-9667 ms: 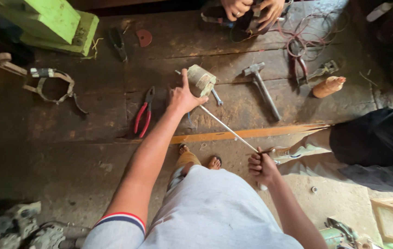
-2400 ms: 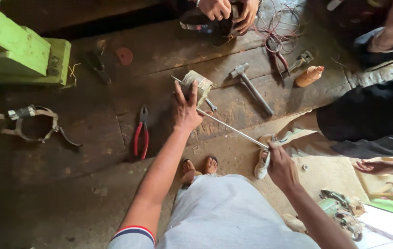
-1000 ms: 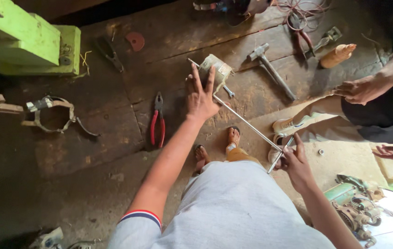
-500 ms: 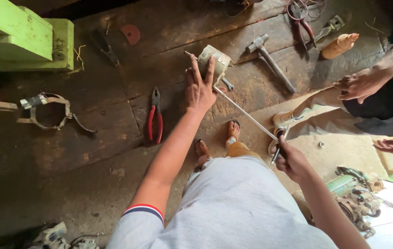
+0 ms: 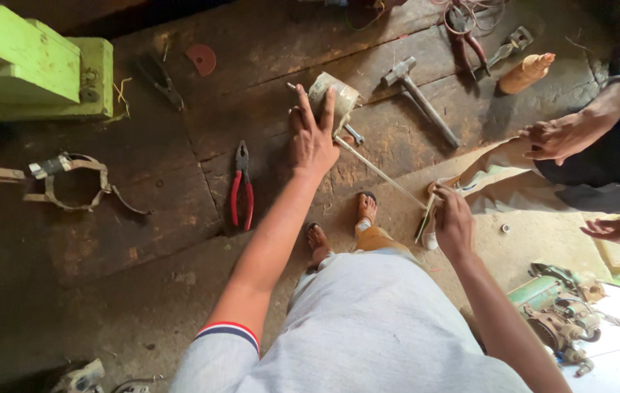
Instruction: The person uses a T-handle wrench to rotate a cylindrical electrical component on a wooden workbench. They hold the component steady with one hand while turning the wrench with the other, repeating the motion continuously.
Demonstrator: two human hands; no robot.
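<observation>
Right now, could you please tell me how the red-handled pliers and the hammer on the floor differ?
The pliers have red handles; the hammer is bare grey metal with a plain shaft. The pliers lie to the left of the left hand, pointing nearly straight up the picture; the hammer lies to its right, slanted, head toward the top left. The hammer looks longer than the pliers. Both lie flat on the dark floor, and no hand touches them.

Both arms extended down and forward.
Left hand (image 5: 313,138) flat, fingers (image 5: 304,102) spread, arm near straight. Right hand (image 5: 454,222) lower, fingers curled in a closed grip, elbow slightly bent.
</observation>
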